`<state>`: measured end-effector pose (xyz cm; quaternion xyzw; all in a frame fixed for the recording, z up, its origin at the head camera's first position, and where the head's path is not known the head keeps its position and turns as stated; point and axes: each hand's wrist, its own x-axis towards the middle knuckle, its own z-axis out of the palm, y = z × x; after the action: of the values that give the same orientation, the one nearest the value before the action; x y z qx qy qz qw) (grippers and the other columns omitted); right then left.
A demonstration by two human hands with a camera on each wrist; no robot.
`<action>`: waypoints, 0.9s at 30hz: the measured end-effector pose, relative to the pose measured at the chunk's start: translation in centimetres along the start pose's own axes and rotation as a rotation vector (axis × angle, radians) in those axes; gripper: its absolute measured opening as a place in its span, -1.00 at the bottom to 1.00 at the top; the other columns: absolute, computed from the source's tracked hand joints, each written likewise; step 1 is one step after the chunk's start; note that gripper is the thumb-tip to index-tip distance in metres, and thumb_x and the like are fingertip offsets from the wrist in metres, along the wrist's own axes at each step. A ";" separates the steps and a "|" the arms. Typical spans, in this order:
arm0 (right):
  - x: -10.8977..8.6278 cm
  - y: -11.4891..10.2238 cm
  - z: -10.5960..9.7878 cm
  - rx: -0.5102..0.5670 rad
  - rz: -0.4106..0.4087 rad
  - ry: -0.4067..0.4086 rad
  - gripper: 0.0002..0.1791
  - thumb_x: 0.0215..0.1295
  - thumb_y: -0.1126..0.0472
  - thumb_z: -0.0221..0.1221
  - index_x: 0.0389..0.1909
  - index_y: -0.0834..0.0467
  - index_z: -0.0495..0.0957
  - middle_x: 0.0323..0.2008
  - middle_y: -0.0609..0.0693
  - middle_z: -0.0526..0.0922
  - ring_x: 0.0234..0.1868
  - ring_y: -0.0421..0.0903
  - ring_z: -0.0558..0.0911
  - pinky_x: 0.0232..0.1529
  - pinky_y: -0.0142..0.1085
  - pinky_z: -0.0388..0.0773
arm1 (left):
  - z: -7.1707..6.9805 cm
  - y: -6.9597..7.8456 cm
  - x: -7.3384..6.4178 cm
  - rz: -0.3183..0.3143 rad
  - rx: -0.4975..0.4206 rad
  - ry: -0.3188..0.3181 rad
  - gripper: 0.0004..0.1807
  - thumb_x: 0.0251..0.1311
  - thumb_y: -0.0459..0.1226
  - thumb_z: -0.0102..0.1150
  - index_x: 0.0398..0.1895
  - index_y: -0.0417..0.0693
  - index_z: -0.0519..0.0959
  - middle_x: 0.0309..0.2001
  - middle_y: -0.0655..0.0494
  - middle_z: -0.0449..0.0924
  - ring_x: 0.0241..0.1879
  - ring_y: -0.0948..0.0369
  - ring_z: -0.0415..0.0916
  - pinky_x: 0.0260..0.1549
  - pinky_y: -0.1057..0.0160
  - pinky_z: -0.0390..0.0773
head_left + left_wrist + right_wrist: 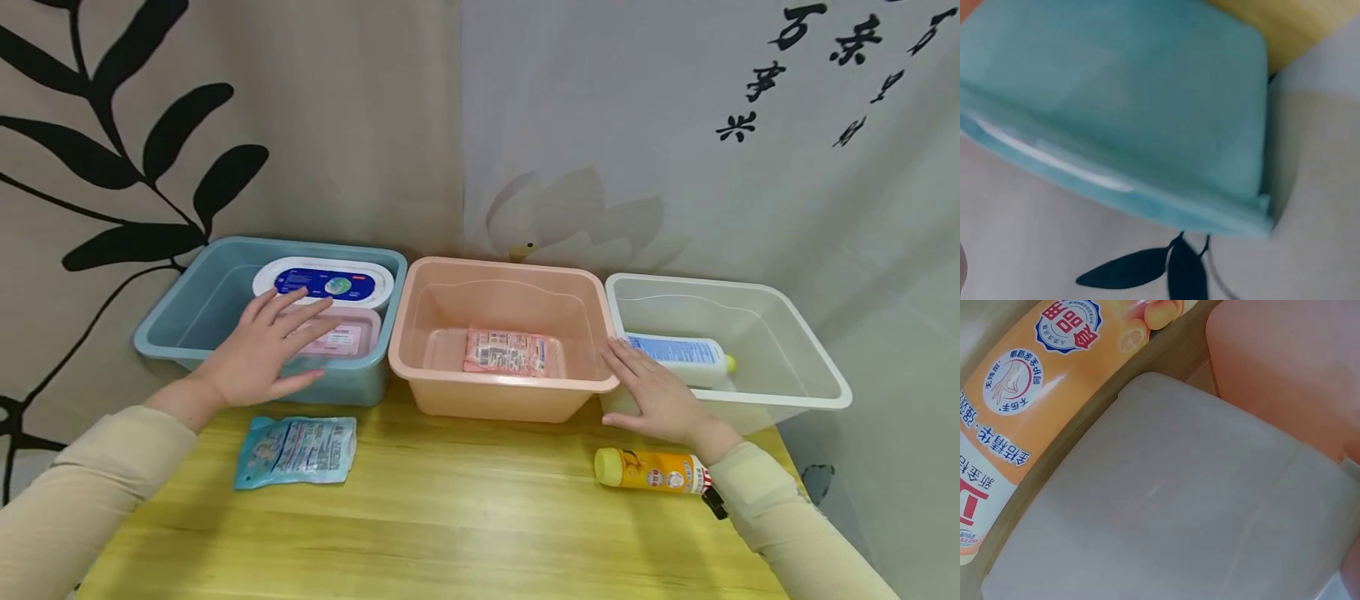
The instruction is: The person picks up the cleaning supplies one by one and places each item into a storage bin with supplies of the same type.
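The left hand (258, 354) hovers with fingers spread wide over the blue tub's (168, 329) near rim. The right hand (660, 400) lies flat and open against the clear tub (795, 392), an orange bottle (652, 469) just behind its wrist.

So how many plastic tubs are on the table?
3, side by side along the wall: a blue tub on the left, a pink tub in the middle, a clear white tub on the right.
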<state>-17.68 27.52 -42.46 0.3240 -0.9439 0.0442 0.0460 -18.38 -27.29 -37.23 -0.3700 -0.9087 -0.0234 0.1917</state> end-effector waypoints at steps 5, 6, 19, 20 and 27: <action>-0.1 0.0 -0.1 0.007 0.019 -0.009 0.07 0.06 -0.33 0.16 0.44 0.19 0.00 0.45 0.19 0.02 0.46 0.12 0.04 0.46 -0.40 -0.35 | 1.1 0.7 -1.7 0.080 0.008 0.115 -0.23 0.24 0.34 -0.44 0.22 0.03 0.37 0.27 -0.09 0.30 0.25 -0.16 0.11 0.38 -0.16 -0.17; -0.1 -0.1 -0.2 0.009 0.023 -0.011 0.07 0.06 -0.33 0.17 0.44 0.19 0.00 0.46 0.19 0.02 0.46 0.12 0.05 0.46 -0.40 -0.35 | 1.3 0.8 -2.0 0.087 0.008 0.125 -0.23 0.24 0.34 -0.44 0.21 0.03 0.37 0.27 -0.08 0.30 0.24 -0.16 0.12 0.40 -0.12 -0.21; 0.0 -0.1 -0.1 0.010 0.032 -0.027 0.07 0.06 -0.33 0.17 0.45 0.17 -0.01 0.46 0.18 0.01 0.46 0.12 0.04 0.48 -0.30 -0.23 | 3.8 2.9 -6.1 0.161 -0.020 0.158 -0.26 0.24 0.32 -0.36 0.23 0.05 0.39 0.28 -0.04 0.33 0.19 -0.14 0.17 0.41 -0.11 -0.25; 0.0 -0.1 -0.1 0.008 0.030 -0.024 0.07 0.06 -0.33 0.17 0.44 0.17 0.00 0.46 0.18 0.02 0.46 0.13 0.05 0.48 -0.31 -0.24 | 4.1 3.1 -6.4 0.161 -0.030 0.158 -0.26 0.24 0.32 -0.33 0.21 0.03 0.41 0.27 -0.04 0.33 0.19 -0.14 0.17 0.41 -0.12 -0.23; -0.1 -0.2 -0.2 -0.007 0.019 -0.011 0.06 0.06 -0.32 0.17 0.43 0.21 0.03 0.45 0.20 0.04 0.45 0.14 0.07 0.48 -0.32 -0.23 | 5.7 4.4 -8.2 0.141 -0.069 0.128 -0.28 0.25 0.31 -0.31 0.15 -0.01 0.47 0.22 -0.08 0.38 0.18 -0.13 0.19 0.41 -0.08 -0.27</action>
<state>-17.50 27.46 -42.29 0.3152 -0.9473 0.0394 0.0414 -11.89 -28.48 -45.98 -0.4374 -0.8648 -0.0648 0.2378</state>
